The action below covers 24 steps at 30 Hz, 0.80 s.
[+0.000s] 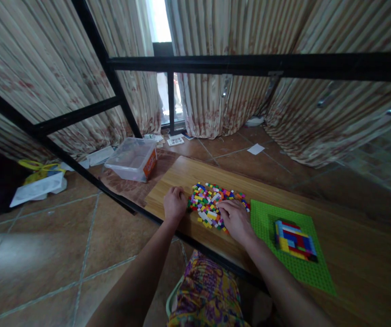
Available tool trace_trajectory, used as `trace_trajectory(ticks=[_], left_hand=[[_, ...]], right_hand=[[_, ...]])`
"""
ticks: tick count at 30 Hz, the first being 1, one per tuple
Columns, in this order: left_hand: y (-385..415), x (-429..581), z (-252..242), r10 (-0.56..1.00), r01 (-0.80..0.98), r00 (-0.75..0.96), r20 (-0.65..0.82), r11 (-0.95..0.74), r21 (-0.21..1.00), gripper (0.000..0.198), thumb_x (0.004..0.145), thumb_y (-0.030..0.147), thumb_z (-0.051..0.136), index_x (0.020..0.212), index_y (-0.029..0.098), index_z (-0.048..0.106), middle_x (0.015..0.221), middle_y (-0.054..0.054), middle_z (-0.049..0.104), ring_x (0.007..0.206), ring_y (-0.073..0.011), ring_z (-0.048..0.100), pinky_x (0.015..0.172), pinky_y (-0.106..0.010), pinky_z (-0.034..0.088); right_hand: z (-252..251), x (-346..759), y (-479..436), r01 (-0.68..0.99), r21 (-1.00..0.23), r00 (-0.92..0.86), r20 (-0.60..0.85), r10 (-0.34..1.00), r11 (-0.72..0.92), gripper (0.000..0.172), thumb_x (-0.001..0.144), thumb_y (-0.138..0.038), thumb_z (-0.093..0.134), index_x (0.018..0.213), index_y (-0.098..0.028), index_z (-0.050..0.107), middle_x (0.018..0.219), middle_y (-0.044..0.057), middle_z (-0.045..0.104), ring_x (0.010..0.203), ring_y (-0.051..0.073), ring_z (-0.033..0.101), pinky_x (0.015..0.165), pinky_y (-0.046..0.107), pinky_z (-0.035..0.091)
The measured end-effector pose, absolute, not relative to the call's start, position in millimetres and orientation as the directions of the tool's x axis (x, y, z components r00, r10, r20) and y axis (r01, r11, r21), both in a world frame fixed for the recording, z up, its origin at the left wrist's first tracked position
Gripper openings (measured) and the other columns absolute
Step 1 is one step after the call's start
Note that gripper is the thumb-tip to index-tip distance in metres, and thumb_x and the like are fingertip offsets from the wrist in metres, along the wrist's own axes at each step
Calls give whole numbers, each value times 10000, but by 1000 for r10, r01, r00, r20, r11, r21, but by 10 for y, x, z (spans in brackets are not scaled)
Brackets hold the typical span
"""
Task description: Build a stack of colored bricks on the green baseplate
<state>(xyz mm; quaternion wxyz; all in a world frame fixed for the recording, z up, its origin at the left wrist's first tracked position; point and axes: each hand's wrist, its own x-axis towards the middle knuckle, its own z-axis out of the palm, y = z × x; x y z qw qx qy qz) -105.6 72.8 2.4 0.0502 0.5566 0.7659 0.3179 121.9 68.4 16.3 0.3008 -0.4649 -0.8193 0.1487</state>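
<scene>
A heap of small toy building bricks (209,210) in many colours is spread on the wooden table. My left hand (175,203) rests at the heap's left edge with its fingers curled in; whatever they may hold is hidden. Over the right part of the heap, my right hand (235,219) reaches in, fingers extended and touching bricks, the thumb apart from them. To its right lies a green baseplate (263,215), partly behind my right forearm. A low, blocky brick build (295,240) in red, blue, yellow and white sits on that plate.
The narrow wooden table (188,170) has a dark frame bar along its near edge. A clear plastic box (130,159) with an orange label stands on the floor beyond its left end. Black metal bars (195,65) cross in front of the curtains (212,104). White foam packaging (39,188) lies at the left.
</scene>
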Motion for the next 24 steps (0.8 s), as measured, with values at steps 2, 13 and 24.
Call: trace_trajectory(ticks=[2, 13, 24], left_hand=[[731, -1058, 21, 883, 822, -375, 282, 176, 542, 229, 842, 179, 466, 907, 201, 684, 999, -63, 671, 914, -177, 628, 819, -285, 444], [730, -1070, 10, 884, 830, -363, 295, 162, 534, 218, 841, 190, 470, 893, 202, 681, 987, -60, 669, 888, -178, 627, 803, -287, 445], [745, -1081, -18, 877, 825, -365, 313, 148, 546, 229, 836, 191, 466, 903, 201, 685, 987, -54, 677, 901, -177, 629, 815, -281, 453]], right_hand=[[181, 1236, 698, 689, -543, -334, 350, 875, 480, 257, 902, -181, 472, 916, -231, 723, 988, 56, 717, 942, 215, 611, 903, 376, 433], [188, 1273, 721, 813, -480, -168, 350, 921, 331, 234, 879, -227, 507, 992, -197, 710, 997, 91, 677, 961, 259, 539, 896, 406, 408], [224, 1308, 745, 791, -508, -191, 323, 927, 340, 292, 882, -125, 461, 969, -206, 728, 965, 70, 696, 926, 233, 559, 884, 392, 418]])
